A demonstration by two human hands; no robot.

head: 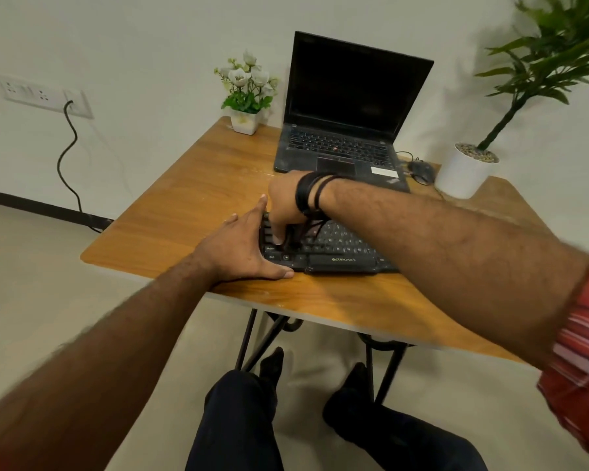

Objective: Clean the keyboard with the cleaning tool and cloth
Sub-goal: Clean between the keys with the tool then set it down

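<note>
A black keyboard (340,253) lies near the front edge of the wooden table (191,202). My left hand (242,249) rests flat against the keyboard's left end, fingers spread along its edge. My right hand (286,202) reaches across from the right and points down onto the left keys, fingers pinched around a thin dark cleaning tool (291,241) that touches the keys. My right forearm covers the keyboard's right part. No cloth is in view.
An open black laptop (347,130) stands behind the keyboard. A small white flower pot (245,122) sits at the back left, a black mouse (422,171) and a large white plant pot (463,175) at the right. My legs show under the table.
</note>
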